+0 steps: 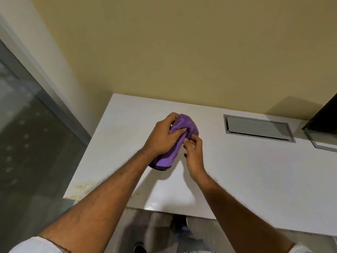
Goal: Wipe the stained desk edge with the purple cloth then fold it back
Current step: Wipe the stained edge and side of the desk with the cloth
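The purple cloth point(187, 125) is bunched up and lifted above the middle of the white desk point(237, 170). My left hand point(162, 136) grips it from the left, with its lower part hanging under my wrist. My right hand point(194, 152) pinches the cloth's lower right side with thumb and fingertips. A yellowish stain point(82, 188) marks the desk's near left corner, along the left edge, well away from both hands.
A grey cable hatch point(259, 127) is set into the desk at the back right. A dark monitor point(324, 119) on a silver base stands at the far right. A beige wall runs behind the desk, and a glass panel point(27, 134) is to the left.
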